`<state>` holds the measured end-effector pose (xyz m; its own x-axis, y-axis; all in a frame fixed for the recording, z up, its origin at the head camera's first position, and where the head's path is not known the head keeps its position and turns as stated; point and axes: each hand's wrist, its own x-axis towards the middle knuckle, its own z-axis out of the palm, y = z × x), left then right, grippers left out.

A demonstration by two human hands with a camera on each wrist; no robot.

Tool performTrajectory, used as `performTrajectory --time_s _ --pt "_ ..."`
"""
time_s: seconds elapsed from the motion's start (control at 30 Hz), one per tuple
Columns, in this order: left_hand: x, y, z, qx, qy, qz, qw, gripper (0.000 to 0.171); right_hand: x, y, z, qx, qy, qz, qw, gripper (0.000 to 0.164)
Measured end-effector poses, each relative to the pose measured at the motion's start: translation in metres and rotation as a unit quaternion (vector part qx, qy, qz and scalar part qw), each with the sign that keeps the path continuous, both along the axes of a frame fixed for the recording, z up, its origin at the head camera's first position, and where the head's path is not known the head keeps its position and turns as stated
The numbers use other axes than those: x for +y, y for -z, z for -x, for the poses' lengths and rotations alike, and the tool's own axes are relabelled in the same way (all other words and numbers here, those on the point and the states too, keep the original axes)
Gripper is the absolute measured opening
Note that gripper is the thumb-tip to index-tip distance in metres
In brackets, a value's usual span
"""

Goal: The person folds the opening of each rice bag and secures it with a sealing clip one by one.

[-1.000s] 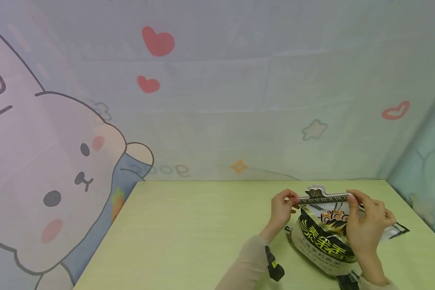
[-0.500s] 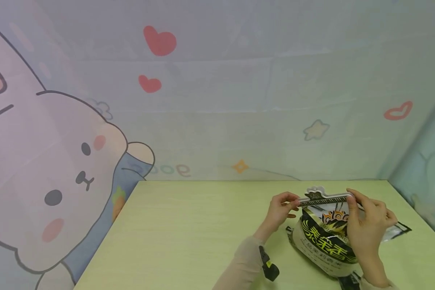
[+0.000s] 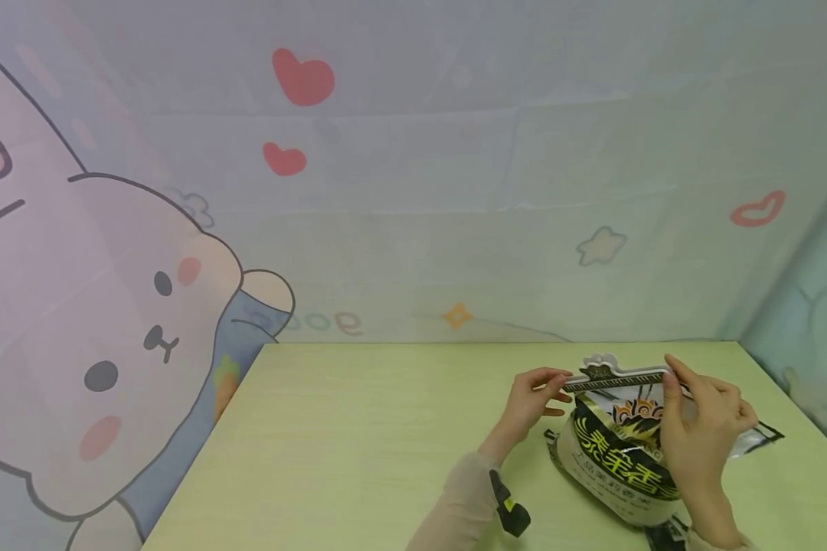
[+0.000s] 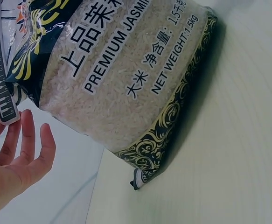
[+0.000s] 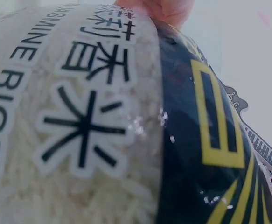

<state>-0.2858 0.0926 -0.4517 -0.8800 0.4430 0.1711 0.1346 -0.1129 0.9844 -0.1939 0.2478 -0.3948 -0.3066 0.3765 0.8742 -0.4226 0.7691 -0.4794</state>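
Note:
A clear-fronted bag of jasmine rice (image 3: 609, 478), with black and yellow print, leans on the table at the right in the head view. Along its folded silver top lies a long bag clip (image 3: 623, 378) with a piano-key pattern and a small crest. My left hand (image 3: 531, 399) pinches the clip's left end between thumb and index finger; in the left wrist view that hand's (image 4: 21, 161) other fingers spread away from the bag. At the clip's other end my right hand (image 3: 703, 428) pinches with thumb and fingers. The rice bag (image 5: 89, 121) fills most of the right wrist view.
A pale green table (image 3: 358, 451) spreads to the left of the bag. Behind it hangs a fabric backdrop (image 3: 420, 191) with hearts and a cartoon rabbit. The bag's silver flap (image 3: 754, 440) sticks out past my right hand.
My left hand has shifted slightly left and down at the clip's end, its fingers spreading a little. The clip's left end has dipped slightly. My right hand and the bag have hardly moved.

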Motion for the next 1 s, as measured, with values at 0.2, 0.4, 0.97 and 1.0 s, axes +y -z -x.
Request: performTrajectory --time_s 0.2,0.4,0.97,1.0 --pt "-0.003 -0.002 -0.005 0.002 0.004 -0.003 1.0 0.032 0.0 0.0 -0.002 0.011 0.0 0.016 1.0 0.02" --pt "-0.006 -0.002 -0.012 -0.002 -0.004 -0.004 1.0 0.033 -0.001 0.001 -0.001 0.022 -0.007 0.028 0.999 0.018" --pt "-0.024 -0.008 -0.025 0.023 -0.051 -0.015 0.9983 0.031 -0.031 -0.008 -0.011 0.048 0.006 0.06 0.997 0.018" --pt "-0.025 -0.009 -0.026 0.024 -0.057 -0.018 0.9979 0.031 -0.031 -0.006 -0.01 0.049 0.005 0.058 0.997 0.017"
